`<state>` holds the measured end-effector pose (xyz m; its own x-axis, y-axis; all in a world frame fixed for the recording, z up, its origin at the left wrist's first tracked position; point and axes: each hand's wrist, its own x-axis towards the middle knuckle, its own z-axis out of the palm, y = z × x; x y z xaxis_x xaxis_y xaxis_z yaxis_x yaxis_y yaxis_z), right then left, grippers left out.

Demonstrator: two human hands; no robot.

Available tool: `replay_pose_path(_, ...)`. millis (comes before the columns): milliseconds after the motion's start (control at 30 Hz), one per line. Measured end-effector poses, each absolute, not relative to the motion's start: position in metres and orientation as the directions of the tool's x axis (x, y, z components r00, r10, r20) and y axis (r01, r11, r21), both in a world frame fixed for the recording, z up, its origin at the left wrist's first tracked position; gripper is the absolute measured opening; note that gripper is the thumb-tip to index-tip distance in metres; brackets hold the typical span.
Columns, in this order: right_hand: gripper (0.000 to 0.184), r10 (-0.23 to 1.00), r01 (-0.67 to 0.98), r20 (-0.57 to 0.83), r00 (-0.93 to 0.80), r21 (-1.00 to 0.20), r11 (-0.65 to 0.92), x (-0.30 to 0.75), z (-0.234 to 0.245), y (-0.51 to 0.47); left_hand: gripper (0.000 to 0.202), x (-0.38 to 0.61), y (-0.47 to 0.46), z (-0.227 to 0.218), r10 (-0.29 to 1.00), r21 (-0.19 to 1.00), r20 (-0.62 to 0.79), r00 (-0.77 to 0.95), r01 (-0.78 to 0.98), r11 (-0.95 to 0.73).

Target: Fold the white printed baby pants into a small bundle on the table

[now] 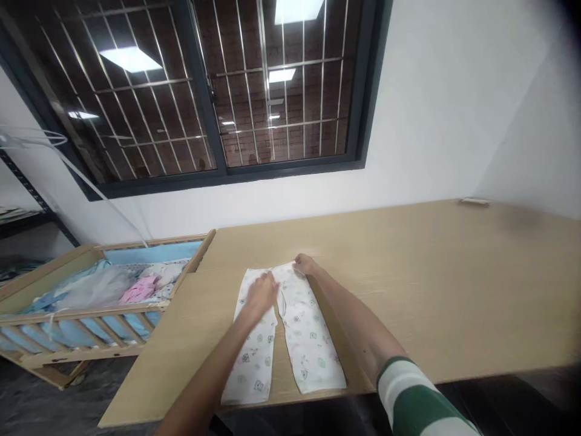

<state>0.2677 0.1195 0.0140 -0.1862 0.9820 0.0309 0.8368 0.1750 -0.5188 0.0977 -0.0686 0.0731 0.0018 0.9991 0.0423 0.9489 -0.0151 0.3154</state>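
A small pair of white baby trousers (pixel 305 339) with a pale green print lies flat on the wooden table (pixel 454 284), legs toward me and waist away. My left hand (pixel 259 297) rests flat on the left side of the waist, fingers spread. At the waistband's far right corner, my right hand (pixel 305 264) touches the cloth; whether it pinches the edge is unclear. My right arm has a green and white striped sleeve.
A wooden baby cot (pixel 59 345) with blue lining and pink and white clothes (pixel 138 289) stands against the table's left end. A barred dark window is on the wall behind. A small flat object (pixel 473 201) lies at the table's far right.
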Motion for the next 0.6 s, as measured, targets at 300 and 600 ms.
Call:
replay_pose_path(300,0.015,0.986,0.805,0.033,-0.163,-0.573,0.152,0.272,0.021,0.118,0.041,0.198,-0.181,0.045,0.894,0.419,-0.144,0.425,0.844,-0.334)
replay_pose_path(600,0.024,0.991,0.691,0.084,-0.109,-0.710,0.136,0.256,0.043,0.108,0.020,0.174,-0.199,0.055,0.961,0.599,-0.038,0.275,0.776,-0.199)
